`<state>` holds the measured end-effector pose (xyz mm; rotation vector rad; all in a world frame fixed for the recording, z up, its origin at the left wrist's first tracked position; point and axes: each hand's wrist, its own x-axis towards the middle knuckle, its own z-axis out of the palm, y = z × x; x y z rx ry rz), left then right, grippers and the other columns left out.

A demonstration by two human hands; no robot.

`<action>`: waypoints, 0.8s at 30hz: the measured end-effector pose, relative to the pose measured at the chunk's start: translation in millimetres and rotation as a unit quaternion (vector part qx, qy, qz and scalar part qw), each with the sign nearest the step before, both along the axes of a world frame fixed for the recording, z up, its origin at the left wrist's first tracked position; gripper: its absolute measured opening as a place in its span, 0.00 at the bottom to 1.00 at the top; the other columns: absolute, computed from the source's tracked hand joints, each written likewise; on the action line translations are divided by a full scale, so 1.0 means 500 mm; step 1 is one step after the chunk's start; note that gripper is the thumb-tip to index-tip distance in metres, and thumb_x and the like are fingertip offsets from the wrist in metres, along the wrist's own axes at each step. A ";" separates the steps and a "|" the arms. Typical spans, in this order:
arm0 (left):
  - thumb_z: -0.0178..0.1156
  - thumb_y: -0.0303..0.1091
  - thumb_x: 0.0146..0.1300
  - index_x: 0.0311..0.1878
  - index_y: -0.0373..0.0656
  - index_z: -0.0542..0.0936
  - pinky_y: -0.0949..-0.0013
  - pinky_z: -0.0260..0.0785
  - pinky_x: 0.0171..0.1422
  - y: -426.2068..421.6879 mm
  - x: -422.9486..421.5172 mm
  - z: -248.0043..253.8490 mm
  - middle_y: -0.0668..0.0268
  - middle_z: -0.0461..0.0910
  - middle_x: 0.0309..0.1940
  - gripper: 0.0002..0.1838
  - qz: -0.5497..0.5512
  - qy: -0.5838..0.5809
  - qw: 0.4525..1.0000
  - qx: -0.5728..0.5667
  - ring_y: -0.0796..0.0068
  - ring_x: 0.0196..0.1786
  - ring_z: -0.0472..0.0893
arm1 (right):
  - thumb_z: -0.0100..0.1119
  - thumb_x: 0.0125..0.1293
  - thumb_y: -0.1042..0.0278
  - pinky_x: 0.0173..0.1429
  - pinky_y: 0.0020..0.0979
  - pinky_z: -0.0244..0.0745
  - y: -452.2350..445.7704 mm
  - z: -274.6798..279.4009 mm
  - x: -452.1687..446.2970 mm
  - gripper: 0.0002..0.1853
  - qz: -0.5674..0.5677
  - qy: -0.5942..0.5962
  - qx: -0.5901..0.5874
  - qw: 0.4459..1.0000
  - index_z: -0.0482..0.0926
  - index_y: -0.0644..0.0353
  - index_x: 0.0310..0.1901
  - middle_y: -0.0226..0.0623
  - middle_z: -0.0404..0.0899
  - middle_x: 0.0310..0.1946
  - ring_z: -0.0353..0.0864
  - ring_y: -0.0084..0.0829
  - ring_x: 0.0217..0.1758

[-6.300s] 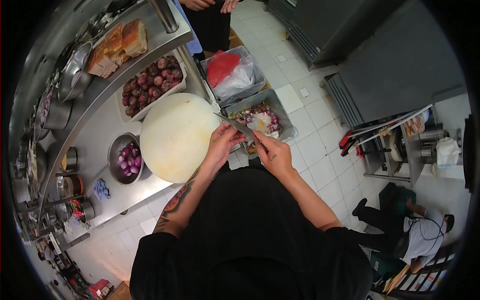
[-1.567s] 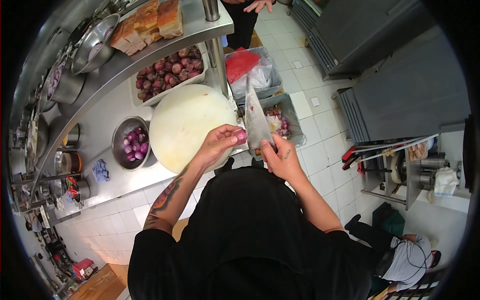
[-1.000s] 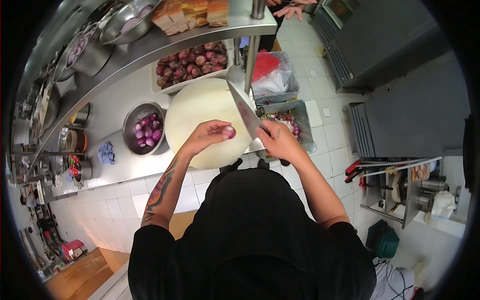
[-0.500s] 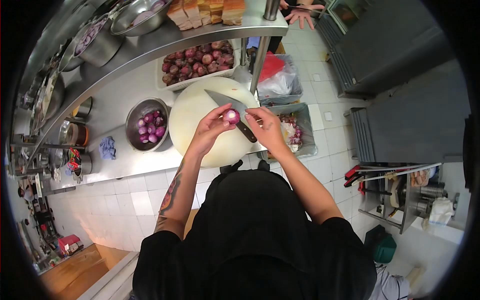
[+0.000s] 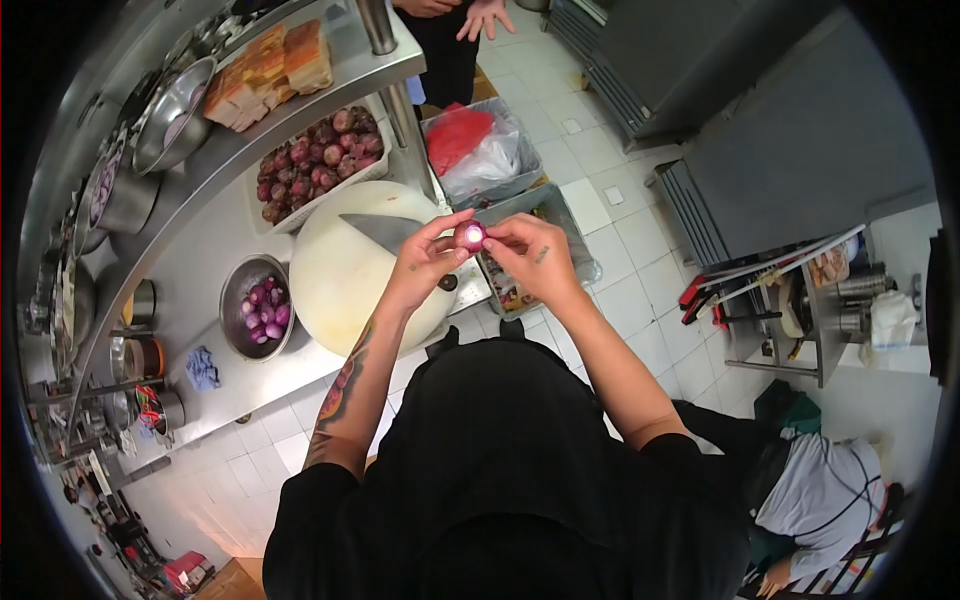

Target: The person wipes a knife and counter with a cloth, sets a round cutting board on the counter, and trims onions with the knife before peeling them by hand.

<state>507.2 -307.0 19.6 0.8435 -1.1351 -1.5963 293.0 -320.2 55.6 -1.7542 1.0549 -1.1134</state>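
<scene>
My left hand holds a red onion with a pale cut end between thumb and fingers. My right hand pinches the onion's right edge; whether it grips loose skin or the onion itself is too small to tell. Beneath my left hand, a knife lies on the round white cutting board, its handle mostly hidden by that hand. Left of the board stands a metal bowl with several peeled red onions. Behind the board, a white crate holds many unpeeled onions.
Grey bins with scraps and plastic bags stand right of the table. A steel shelf overhangs the back, carrying slabs of layered meat. One person's hand shows at the top; another person is lower right.
My view has turned, so the table sits farther left and tilted. Both hands with the onion are now over the board's right edge. My right fingers have closed in on the onion.
</scene>
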 end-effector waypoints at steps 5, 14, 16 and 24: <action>0.69 0.19 0.64 0.70 0.41 0.77 0.66 0.76 0.67 0.004 -0.047 -0.006 0.65 0.78 0.64 0.30 0.052 -0.031 0.998 -0.029 0.71 0.60 0.81 | 0.69 0.61 0.76 0.37 0.38 0.80 0.011 0.005 -0.016 0.07 -0.050 0.090 -0.096 0.990 0.84 0.66 0.40 0.45 0.84 0.35 0.87 0.45 0.32; 0.68 0.18 0.64 0.70 0.39 0.75 0.67 0.78 0.65 0.025 -0.070 -0.011 0.64 0.77 0.61 0.30 0.110 -0.042 0.992 -0.038 0.71 0.61 0.82 | 0.67 0.60 0.74 0.38 0.46 0.79 0.007 -0.014 0.004 0.06 -0.077 0.149 -0.112 0.979 0.80 0.63 0.36 0.48 0.82 0.32 0.84 0.51 0.33; 0.67 0.18 0.64 0.70 0.39 0.75 0.68 0.78 0.65 0.027 -0.065 -0.015 0.64 0.78 0.61 0.30 0.112 -0.030 0.993 -0.029 0.72 0.60 0.82 | 0.66 0.60 0.74 0.38 0.46 0.79 -0.004 -0.028 0.002 0.06 -0.069 0.136 -0.107 0.982 0.79 0.63 0.37 0.49 0.82 0.32 0.84 0.52 0.33; 0.66 0.20 0.67 0.71 0.38 0.73 0.65 0.76 0.68 0.017 -0.043 -0.018 0.61 0.80 0.62 0.29 0.116 -0.021 0.993 0.002 0.71 0.61 0.81 | 0.73 0.65 0.70 0.40 0.27 0.80 -0.022 -0.034 -0.018 0.12 0.006 -0.020 0.128 0.992 0.83 0.64 0.46 0.35 0.87 0.37 0.86 0.21 0.36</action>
